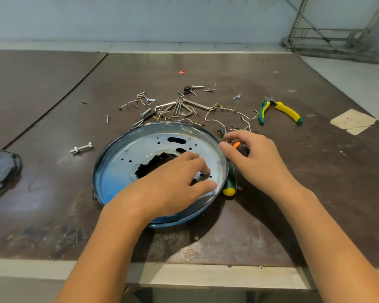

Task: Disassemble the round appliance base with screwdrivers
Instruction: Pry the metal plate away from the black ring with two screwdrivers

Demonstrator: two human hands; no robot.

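On the shiny round base (118,167) the left hand (171,182) lies spread; right hand (256,158) grips an orange-capped screwdriver (236,145).

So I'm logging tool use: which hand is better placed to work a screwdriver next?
Right. The right hand curls over the orange-tipped screwdriver beside the round base; the green-and-yellow screwdriver lies there too. The left hand rests inside the base, probably steadying it.

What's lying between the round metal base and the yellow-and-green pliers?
A thin white wire with brass terminals loops across that stretch, from the round blue-rimmed metal base toward the yellow-and-green pliers, seen in the head view.
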